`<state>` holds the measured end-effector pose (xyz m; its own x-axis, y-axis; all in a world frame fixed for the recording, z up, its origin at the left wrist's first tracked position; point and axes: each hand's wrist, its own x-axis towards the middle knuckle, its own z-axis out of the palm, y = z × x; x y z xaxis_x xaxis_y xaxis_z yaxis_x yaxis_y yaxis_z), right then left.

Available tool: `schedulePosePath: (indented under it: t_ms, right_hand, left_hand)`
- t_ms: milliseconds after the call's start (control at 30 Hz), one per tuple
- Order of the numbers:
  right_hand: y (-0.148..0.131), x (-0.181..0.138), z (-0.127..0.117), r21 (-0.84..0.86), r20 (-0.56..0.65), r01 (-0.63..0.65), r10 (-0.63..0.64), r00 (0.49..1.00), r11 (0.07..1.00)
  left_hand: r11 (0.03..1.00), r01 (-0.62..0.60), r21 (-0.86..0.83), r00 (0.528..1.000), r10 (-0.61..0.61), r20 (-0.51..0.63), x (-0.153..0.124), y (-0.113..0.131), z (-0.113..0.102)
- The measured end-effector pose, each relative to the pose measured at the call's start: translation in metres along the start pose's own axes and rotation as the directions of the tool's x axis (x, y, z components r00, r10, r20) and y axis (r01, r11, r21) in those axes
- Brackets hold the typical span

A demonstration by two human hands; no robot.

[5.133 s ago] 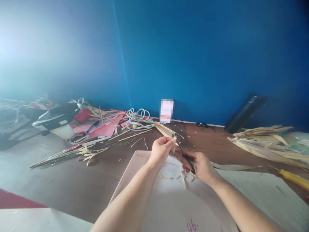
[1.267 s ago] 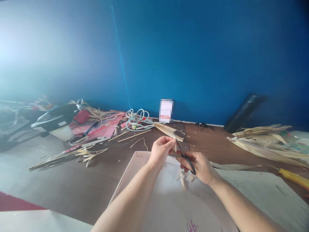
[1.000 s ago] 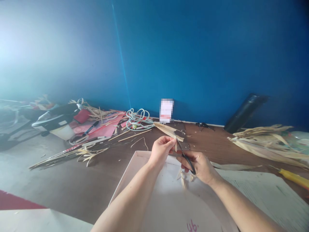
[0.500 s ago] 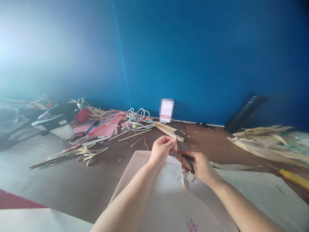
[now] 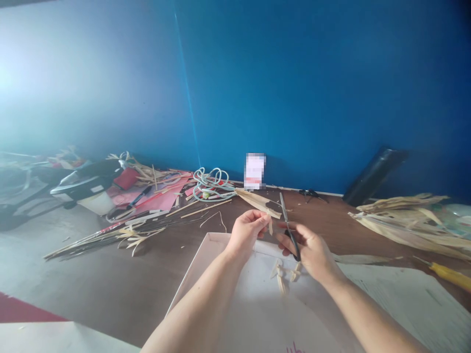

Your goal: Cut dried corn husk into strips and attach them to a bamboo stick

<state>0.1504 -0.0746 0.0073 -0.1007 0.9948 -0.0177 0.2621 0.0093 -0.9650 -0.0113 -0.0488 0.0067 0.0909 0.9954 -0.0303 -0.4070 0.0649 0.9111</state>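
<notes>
Above the far edge of a white box lid (image 5: 195, 267), my left hand (image 5: 247, 230) pinches a small pale strip of dried husk (image 5: 271, 225) between thumb and fingers. To its right, my right hand (image 5: 307, 247) is closed on the black handles of a pair of scissors (image 5: 286, 211), whose blades point up and away. The blades stand apart from the strip. Small cut husk pieces (image 5: 280, 278) lie in the lid below my right hand. A broad dried husk (image 5: 257, 201) rests on the table just beyond my left hand.
Coiled pale cable (image 5: 213, 185), thin sticks and wires (image 5: 106, 235) and pink paper (image 5: 165, 196) clutter the left. A phone-like card (image 5: 254, 171) leans on the blue wall. More husks (image 5: 401, 220), a black roll (image 5: 373, 176), a printed sheet (image 5: 405, 294) and a yellow-handled tool (image 5: 449, 275) lie right.
The scissors have moved right, away from the strip in my left hand, and now point more upright. My left hand stays nearly in place, still pinching the strip.
</notes>
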Motion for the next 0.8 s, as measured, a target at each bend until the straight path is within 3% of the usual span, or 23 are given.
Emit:
schedulePosePath:
  t_ms: [133,300,400,533,800]
  right_hand:
    - [-0.006,-0.001,-0.003,-0.174,-0.144,0.050,-0.076,0.987,0.983]
    - [-0.006,0.004,-0.011,-0.520,-0.248,0.057,-0.214,0.945,0.852]
    - [0.003,0.013,-0.025,-0.644,-0.311,-0.062,-0.186,0.932,0.763]
    - [0.019,0.024,-0.049,-0.743,-0.284,-0.112,-0.160,0.945,0.660]
    - [0.027,0.034,-0.071,-0.831,-0.334,-0.317,0.045,0.941,0.456]
  left_hand:
    - [0.996,0.054,-0.065,0.997,-0.050,0.060,0.000,0.000,0.000]
    - [0.993,0.086,-0.084,0.991,-0.076,0.108,0.000,-0.002,0.000]
    - [0.996,0.082,-0.044,0.993,-0.078,0.088,0.001,-0.003,0.001]
    - [0.997,0.057,0.052,0.996,-0.060,0.059,0.000,-0.003,0.003]
    - [0.963,0.018,0.268,0.993,-0.048,0.105,-0.001,-0.009,0.005]
